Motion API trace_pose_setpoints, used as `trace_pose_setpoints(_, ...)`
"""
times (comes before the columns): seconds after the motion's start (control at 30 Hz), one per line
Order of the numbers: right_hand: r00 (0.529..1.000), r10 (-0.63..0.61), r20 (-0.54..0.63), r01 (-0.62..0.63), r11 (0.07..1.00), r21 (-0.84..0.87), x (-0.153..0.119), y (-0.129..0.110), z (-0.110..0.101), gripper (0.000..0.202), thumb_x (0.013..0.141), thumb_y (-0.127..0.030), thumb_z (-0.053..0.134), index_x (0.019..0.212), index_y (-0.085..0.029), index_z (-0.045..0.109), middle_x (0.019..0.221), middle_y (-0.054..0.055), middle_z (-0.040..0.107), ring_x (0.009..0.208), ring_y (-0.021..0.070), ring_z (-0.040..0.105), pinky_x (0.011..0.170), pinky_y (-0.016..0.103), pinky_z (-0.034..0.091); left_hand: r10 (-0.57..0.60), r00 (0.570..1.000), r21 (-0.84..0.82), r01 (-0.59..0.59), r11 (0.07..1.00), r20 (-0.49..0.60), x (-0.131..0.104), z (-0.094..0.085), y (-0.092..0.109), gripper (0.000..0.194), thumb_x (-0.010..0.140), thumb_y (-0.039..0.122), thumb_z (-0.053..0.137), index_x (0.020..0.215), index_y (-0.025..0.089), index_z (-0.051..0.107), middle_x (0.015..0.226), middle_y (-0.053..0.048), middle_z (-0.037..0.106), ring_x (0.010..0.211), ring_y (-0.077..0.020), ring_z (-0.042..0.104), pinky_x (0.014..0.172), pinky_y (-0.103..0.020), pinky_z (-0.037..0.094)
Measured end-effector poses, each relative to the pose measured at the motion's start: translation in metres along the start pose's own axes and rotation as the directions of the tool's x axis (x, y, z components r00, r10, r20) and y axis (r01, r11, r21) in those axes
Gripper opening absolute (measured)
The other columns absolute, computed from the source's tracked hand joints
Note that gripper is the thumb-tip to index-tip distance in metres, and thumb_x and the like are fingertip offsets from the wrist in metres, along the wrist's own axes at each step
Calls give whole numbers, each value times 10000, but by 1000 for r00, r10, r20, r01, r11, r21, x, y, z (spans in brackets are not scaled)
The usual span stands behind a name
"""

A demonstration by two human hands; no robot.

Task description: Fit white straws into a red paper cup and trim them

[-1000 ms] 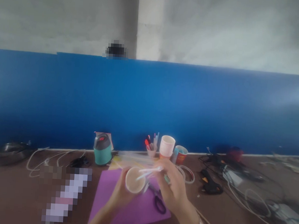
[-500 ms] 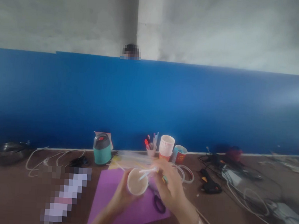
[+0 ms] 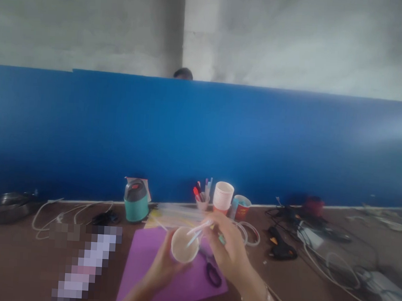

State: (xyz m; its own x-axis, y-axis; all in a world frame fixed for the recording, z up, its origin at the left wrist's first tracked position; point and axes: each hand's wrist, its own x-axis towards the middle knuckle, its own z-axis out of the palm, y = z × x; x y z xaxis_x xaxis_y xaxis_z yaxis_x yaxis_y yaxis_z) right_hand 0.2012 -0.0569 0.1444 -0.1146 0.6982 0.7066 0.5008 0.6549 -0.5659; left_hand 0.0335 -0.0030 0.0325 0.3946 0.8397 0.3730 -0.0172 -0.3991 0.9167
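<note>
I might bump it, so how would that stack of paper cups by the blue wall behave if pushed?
The stack of paper cups looks tall and narrow, so it would probably tip rather than slide. Being paper, it is likely light and easily crushed. Once down, it might roll toward the red cup.

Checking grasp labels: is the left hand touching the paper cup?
Touching. The head view shows the left hand wrapped around the paper cup from below, fingers against its wall, above the purple mat.

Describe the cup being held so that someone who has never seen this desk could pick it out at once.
Start at the purple rectangular mat lying on the brown desk below the blue partition wall. Above its far half, the left hand holds a small pale paper cup, mouth towards the camera. Unlike the stack of white paper cups at the wall, it has a white straw in it, pinched by the right hand.
</note>
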Motion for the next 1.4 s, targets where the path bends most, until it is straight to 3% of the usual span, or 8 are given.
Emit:
trace_pose_setpoints(0.2,997,65,-42,-63,996,62,1,4,-3,123,885,-248,444,879,-192,553,778,17,573,671,138,518,608,236,412,-18,999,-48,20,999,26,-1,3,-2,615,661,256,703,1186,214,385,1137,-82,530,1040,-253,503,850,-328,425)
trace_pose_setpoints(0.53,988,139,-60,-129,981,142,2,14,-8,126,879,-272,470,915,-198,564,831,24,585,785,159,554,712,248,435,-62,994,-83,70,994,93,-2,4,4,630,640,252,717,1182,213,399,1051,-51,543,927,-208,521,761,-269,431)
trace_pose_setpoints(0.83,940,340,-31,-316,901,298,4,21,-10,167,854,-350,517,880,-188,549,747,1,550,675,129,515,595,216,412,-11,982,-116,33,993,190,-4,5,2,728,608,384,753,1220,216,398,1137,-67,523,1083,-268,467,912,-320,366)
trace_pose_setpoints(1.1,937,348,-39,-322,901,290,5,19,-11,199,847,-376,520,860,-181,551,723,-5,530,659,126,495,600,216,405,-27,982,-72,42,997,189,-4,9,8,708,625,314,741,1225,205,380,1149,-88,520,1054,-263,489,884,-320,382)
trace_pose_setpoints(1.4,914,399,-76,-342,855,390,4,23,-10,199,819,-378,564,876,-188,577,703,-7,553,657,126,515,569,207,401,-47,981,-138,74,988,189,-5,10,7,689,614,279,743,1202,219,388,1155,-77,516,1069,-261,476,863,-315,394)
